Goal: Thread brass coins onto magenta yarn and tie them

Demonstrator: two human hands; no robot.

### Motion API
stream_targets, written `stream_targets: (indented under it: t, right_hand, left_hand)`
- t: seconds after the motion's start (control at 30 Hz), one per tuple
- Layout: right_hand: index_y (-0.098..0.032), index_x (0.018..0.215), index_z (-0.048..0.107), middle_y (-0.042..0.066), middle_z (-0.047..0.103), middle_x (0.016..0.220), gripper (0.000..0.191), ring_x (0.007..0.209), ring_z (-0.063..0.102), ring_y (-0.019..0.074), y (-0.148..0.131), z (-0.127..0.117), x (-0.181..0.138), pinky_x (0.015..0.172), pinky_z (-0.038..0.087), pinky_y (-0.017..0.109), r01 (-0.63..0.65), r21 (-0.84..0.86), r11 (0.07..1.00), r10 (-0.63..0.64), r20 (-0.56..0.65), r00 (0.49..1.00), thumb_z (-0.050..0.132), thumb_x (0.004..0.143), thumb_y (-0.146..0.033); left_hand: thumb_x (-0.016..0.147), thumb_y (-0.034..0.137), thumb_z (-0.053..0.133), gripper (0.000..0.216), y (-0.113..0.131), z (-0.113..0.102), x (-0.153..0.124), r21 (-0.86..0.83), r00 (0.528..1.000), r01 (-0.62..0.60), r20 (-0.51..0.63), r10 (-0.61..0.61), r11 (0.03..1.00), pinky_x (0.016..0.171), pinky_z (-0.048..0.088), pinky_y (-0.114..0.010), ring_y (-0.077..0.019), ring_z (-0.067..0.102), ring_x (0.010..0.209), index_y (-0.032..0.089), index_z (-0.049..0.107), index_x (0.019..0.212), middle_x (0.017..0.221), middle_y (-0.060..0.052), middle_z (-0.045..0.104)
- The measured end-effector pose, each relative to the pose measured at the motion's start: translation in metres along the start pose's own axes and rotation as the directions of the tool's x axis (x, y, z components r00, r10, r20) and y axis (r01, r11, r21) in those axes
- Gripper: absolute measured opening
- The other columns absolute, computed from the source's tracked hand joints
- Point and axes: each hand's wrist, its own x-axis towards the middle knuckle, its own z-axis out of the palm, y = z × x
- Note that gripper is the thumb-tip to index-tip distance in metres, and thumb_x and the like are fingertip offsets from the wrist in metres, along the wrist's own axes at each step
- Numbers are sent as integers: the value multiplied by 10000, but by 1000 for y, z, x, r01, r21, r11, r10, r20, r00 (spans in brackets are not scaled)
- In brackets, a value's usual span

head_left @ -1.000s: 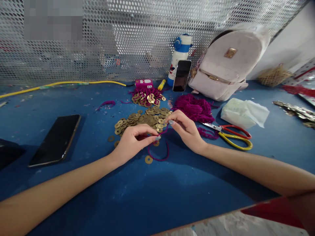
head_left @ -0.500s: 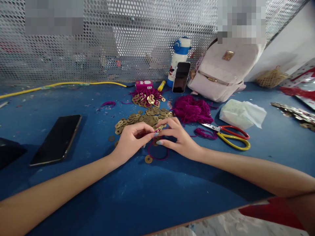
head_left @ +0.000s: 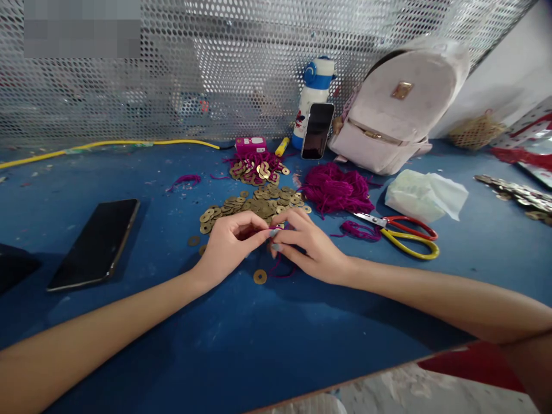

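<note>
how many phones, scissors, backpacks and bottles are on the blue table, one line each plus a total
phones: 2
scissors: 1
backpacks: 1
bottles: 1
total: 5

A small craft workshop, a handwork station. A blue worktop (head_left: 302, 345) stands against a perforated metal screen (head_left: 215, 69), scattered with thread scraps. On it lie a heap of holed brass coins (head_left: 254, 206), a bundle of magenta yarn (head_left: 336, 190) and scissors (head_left: 401, 234). A backpack (head_left: 401, 109), a bottle (head_left: 317, 80) and a phone (head_left: 95, 242) sit among the materials.
</note>
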Motion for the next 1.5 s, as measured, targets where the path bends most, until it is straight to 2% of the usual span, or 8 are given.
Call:
stream_targets:
  t: [0.1,0.2,0.3,0.43,0.77,1.23,1.37,1.5]
  right_hand:
    - [-170,874,643,123,553,1084,174,1020,467,249,6,-6,0,862,439,419,136,-178,975,-145,-38,989,487,952,-173]
    - [-181,871,617,106,532,1045,178,990,469,241,11,-8,0,836,427,414,193,-180,965,-207,-61,976,470,971,-193]
    - [-196,884,609,83,522,1005,180,976,468,225,14,-8,1,841,414,400,195,-106,975,-202,-63,977,476,993,-249]
    - [-201,875,595,54,532,949,160,943,477,195,18,-8,4,849,407,368,115,25,993,-113,-50,992,505,990,-266]
    - [-189,841,588,53,560,922,216,922,497,177,20,-5,9,843,417,321,80,85,993,-90,112,990,443,1000,-167]
    - [-197,795,492,52,522,845,290,822,436,192,15,-5,5,756,396,334,174,-10,985,-173,55,983,460,978,-419]
    - [-199,762,458,23,462,767,348,757,422,166,18,-5,7,722,374,312,96,92,991,-94,-28,995,327,1040,-362]
    - [-197,703,408,-11,408,705,387,683,393,133,25,-4,11,667,350,283,-23,245,969,37,-52,998,370,1034,-393]
  left_hand:
    - [807,182,683,79,-2,1,0,95,1000,19,-1,-19,995,569,429,-196,-91,558,599,150,661,739,673,21,633]
    - [785,144,716,90,1,2,-1,246,998,-48,60,35,968,572,399,-206,-95,543,612,152,674,705,676,24,621]
    - [776,113,746,106,5,2,-4,310,974,-183,183,130,933,565,368,-212,-87,523,603,159,693,696,686,29,618]
    - [797,126,745,84,8,-1,-6,188,935,-285,270,230,940,600,393,-232,-106,553,635,164,713,729,707,14,632]
    - [805,181,722,87,2,-4,0,110,993,-119,-11,121,987,563,395,-244,-123,554,621,172,728,719,696,-8,646]
    - [769,170,733,83,7,-3,2,165,990,-137,66,128,977,512,376,-211,-83,500,583,185,745,688,821,-16,636]
    - [787,153,740,78,7,-2,-2,232,965,-248,148,218,941,573,433,-212,-119,582,711,195,753,723,884,-30,647]
    - [813,177,736,75,7,-4,-7,266,940,-339,134,314,902,583,455,-235,-96,578,644,205,759,748,1052,-53,672]
